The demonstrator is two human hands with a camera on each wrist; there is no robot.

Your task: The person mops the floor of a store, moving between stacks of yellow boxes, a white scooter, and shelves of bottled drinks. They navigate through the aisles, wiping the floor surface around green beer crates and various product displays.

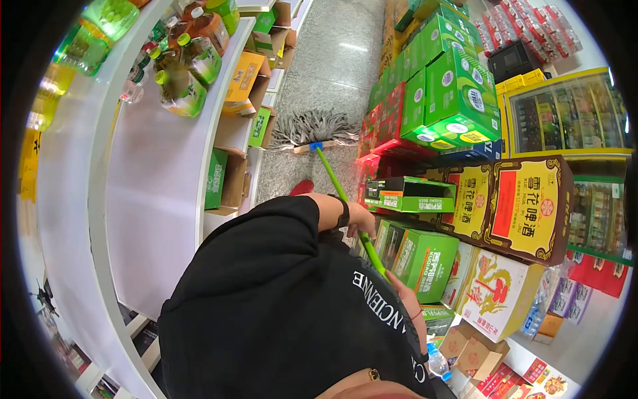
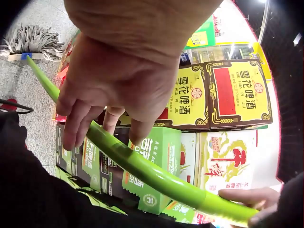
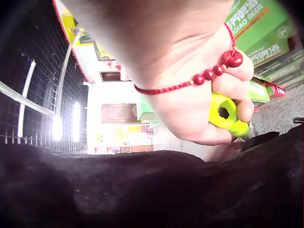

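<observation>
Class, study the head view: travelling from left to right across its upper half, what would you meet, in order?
Green-capped bottles → orange carton → grey mop head → stacked green cartons → yellow-framed glass-fronted cabinet.

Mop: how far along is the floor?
Looks underway; can't confirm how far.
Done: mop head is down, strands fanned on the aisle floor; no patch plainly reads as finished.
In hand: left hand and right hand grip the green handle, right at its end.
Left: probably the aisle beyond the strands.
</observation>
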